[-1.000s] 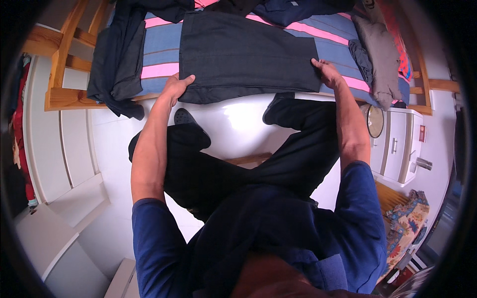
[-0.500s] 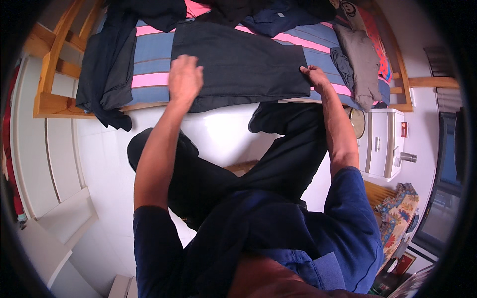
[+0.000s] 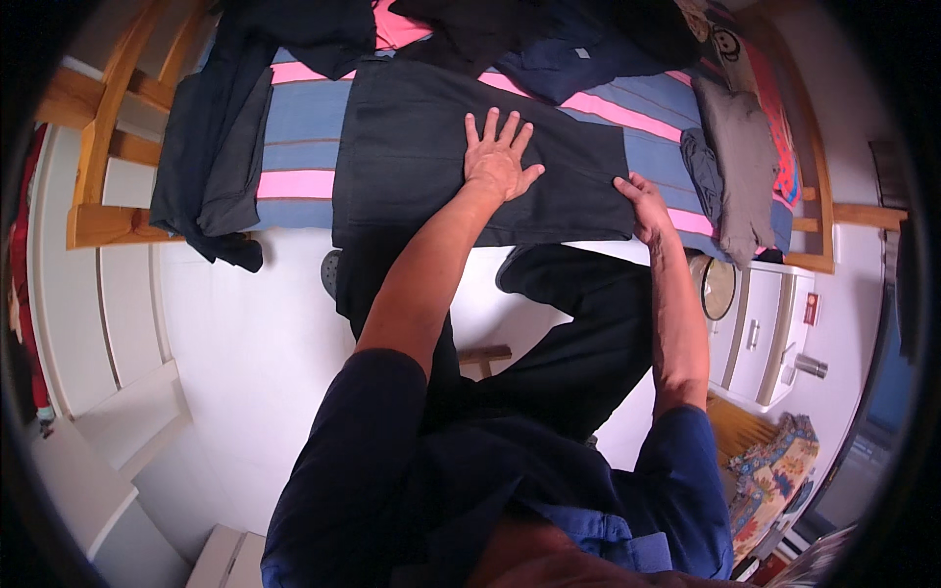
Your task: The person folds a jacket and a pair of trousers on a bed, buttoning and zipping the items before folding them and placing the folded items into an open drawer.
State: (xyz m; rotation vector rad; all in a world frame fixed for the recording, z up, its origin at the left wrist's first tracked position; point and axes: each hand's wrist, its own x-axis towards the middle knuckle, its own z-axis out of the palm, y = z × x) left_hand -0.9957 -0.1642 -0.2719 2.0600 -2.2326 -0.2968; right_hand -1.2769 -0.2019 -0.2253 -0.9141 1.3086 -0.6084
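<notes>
A pair of dark trousers (image 3: 421, 147), folded into a long flat shape, lies across the near part of the bed, its front edge along the mattress edge. My left hand (image 3: 497, 162) presses flat on the middle of the cloth with the fingers spread wide. At the narrower right end, my right hand (image 3: 642, 204) pinches the hem of the trousers between thumb and fingers. Beneath them is a blue, pink-striped bed sheet (image 3: 302, 127).
Dark garments (image 3: 211, 147) drape over the bed's left end, and more dark clothes (image 3: 578, 49) are heaped behind. A grey pillow (image 3: 730, 162) lies at the right. Wooden rails (image 3: 93, 147) frame the bed. A white cabinet (image 3: 760, 333) stands at the right.
My left hand has moved right from the left part of the trousers to their middle and now lies flat with fingers spread. My right hand stays at the hem.
</notes>
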